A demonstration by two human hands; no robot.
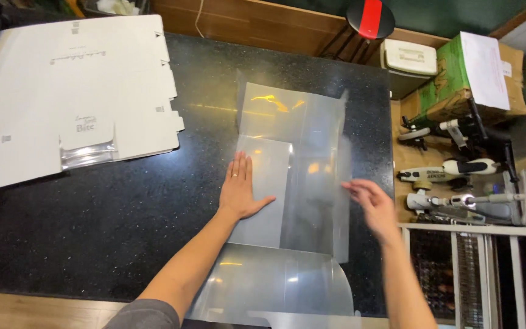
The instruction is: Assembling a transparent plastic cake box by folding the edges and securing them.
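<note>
Two bare hands working a clear plastic sheet on a black stone counter

The left hand (240, 190) is pressing flat, fingers spread, on the clear plastic sheet (299, 134) — the right hand (374, 204), blurred and loosely open, is touching its raised right flap; farther left, flattened white cardboard boxes (80, 91) are lying on the counter (92, 213).

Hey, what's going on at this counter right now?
A person is working a clear plastic sheet laid out on a black speckled counter. The left hand lies flat, palm down, on a folded panel of the sheet. The right hand, blurred, is at the sheet's right edge, where a flap stands partly raised. A stack of flat white cardboard box blanks lies at the counter's far left, apart from the hands. Small scooters are parked beside the counter on the right.
</note>
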